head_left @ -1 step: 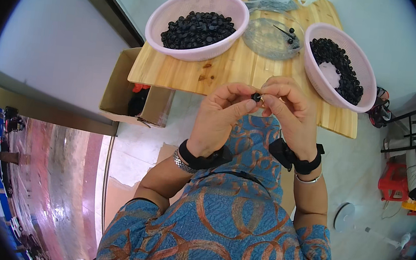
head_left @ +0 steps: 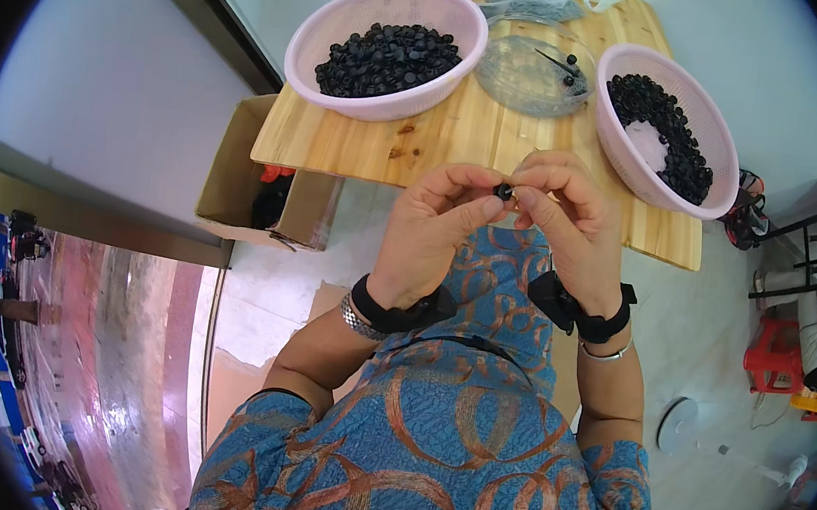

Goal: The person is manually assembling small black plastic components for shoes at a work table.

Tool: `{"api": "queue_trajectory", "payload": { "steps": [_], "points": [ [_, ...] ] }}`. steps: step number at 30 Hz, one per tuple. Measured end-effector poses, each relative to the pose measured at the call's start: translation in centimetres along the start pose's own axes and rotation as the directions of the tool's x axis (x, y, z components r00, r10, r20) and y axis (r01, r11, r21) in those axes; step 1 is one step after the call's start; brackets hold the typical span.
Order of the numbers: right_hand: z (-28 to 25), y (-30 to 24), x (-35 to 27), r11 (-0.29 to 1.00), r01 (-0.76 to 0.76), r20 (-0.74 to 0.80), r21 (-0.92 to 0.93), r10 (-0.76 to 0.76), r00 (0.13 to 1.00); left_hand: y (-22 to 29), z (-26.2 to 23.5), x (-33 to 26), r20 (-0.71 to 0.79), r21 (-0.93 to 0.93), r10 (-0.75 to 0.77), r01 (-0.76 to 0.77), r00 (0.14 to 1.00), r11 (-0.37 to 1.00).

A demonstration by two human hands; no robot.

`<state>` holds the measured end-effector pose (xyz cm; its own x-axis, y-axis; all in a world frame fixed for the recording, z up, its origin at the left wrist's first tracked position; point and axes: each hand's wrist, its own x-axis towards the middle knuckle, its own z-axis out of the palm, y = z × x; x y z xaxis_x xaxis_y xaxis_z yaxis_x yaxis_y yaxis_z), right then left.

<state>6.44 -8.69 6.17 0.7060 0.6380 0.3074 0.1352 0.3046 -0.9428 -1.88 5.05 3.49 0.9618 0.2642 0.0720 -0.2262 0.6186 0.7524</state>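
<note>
Still unchanged: left hand (head_left: 433, 226) clamps fingers on the small black piece (head_left: 502, 191), right hand (head_left: 579, 217) pinches its right side, so nothing's released yet.

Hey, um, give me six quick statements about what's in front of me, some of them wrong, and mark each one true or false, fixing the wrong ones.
1. The left hand pinches a small black piece. True.
2. The right hand is far from that piece. False: the right hand is right up close to it.
3. The right basket shows a bare patch of its bottom. True.
4. The left basket is blue. False: the left basket is pink.
5. A cardboard box stands by the left end of the wooden table. True.
6. The stool is green. False: the stool is red.
</note>
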Motion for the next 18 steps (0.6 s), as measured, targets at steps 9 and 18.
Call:
{"api": "queue_trajectory", "payload": {
  "steps": [9, 18],
  "points": [
    [0.0, -0.1, -1.4, 0.661, 0.364, 0.086, -0.656, -0.414, 0.906, -1.1, 0.6, -0.2, -0.022, 0.062, 0.007, -0.006, 1.000, 0.998],
    [-0.8, 2.0, -2.4, 0.988, 0.153, -0.140, 0.021, -0.148, 0.979, -1.1, 1.0, 0.2, 0.057, -0.184, -0.269, 0.275, 0.962, 0.944]
  ]
}}
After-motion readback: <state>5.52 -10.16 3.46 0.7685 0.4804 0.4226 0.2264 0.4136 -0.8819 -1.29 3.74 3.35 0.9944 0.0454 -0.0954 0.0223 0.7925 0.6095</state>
